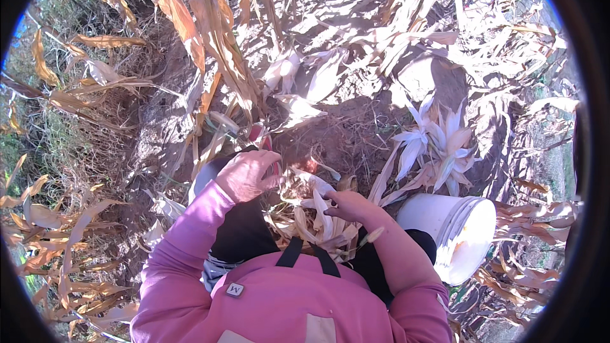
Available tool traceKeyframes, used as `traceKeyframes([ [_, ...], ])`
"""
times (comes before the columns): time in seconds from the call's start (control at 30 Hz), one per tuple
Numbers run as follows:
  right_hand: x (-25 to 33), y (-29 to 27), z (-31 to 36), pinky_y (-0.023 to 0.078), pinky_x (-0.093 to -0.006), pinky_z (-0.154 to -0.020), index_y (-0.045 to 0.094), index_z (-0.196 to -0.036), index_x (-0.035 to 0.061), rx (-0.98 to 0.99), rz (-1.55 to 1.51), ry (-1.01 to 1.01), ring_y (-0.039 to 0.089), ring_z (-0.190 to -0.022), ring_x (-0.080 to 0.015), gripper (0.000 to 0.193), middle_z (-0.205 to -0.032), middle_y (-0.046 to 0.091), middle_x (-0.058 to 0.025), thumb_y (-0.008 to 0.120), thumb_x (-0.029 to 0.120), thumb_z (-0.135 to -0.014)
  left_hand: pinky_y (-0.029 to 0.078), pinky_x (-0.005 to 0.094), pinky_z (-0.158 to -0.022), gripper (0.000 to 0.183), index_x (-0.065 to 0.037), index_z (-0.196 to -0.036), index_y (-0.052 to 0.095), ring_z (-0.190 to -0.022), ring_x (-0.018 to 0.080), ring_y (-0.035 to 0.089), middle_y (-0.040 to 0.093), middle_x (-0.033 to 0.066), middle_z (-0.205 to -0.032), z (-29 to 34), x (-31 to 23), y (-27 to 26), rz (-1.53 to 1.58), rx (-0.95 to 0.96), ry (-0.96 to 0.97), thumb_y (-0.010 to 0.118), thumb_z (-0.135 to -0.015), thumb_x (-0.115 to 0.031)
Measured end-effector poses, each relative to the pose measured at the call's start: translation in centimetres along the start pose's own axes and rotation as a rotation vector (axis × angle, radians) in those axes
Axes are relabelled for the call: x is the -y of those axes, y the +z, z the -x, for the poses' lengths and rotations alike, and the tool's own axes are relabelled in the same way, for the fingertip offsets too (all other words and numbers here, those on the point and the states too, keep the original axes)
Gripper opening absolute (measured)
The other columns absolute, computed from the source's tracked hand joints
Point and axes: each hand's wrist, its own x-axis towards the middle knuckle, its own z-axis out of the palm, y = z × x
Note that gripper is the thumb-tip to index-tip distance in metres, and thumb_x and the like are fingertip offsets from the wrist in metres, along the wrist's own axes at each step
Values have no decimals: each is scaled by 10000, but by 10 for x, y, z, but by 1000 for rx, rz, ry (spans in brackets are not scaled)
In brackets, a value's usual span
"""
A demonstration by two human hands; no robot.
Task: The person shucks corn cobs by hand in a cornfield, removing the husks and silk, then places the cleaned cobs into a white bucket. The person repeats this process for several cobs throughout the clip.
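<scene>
Dry corn husks (309, 216) lie in a loose pile between my knees, pale and torn into strips. My right hand (348, 206) is at the right side of this pile, its fingers closed on a pale husk strip. To the upper left of the pile my left hand (248, 174) hovers above my left knee, palm down. Its fingers are loosely bent and apart, with nothing seen in them. Any ear of corn inside the husks is hidden.
By my right knee a white bucket (422, 216) leans over, with something yellow inside. Beyond it lies a clump of open pale husks (438, 143). Dry corn stalks (222, 32) stand ahead on the left. Dry grass (95, 133) covers the ground further left.
</scene>
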Motion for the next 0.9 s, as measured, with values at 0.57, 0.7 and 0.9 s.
traceKeyframes([
  [0.57,-109,-86,-211,476,-429,-845,454,-1242,71,-713,86,179,559,-1030,-351,452,-1174,531,-157,582,238,-842,434,423,-845,467,-37,-1177,445,-957,321,575,569,142,-996,-68,27,43,143,439,252,601,-855,-337],
  [0.7,-134,-66,-293,467,-448,-892,395,-1302,106,-678,95,320,517,-1115,-331,552,-1253,476,-151,601,316,-835,401,405,-916,503,-41,-1245,425,-1044,299,532,535,145,-1109,-63,36,39,255,539,157,592,-855,-312],
  [0.9,-161,-86,-360,479,-427,-831,531,-1163,33,-805,-303,438,613,-949,-345,454,-1024,635,-180,598,346,-842,374,413,-969,563,-34,-1330,380,-1079,283,522,504,144,-1194,-55,42,34,348,618,231,546,-885,-336],
])
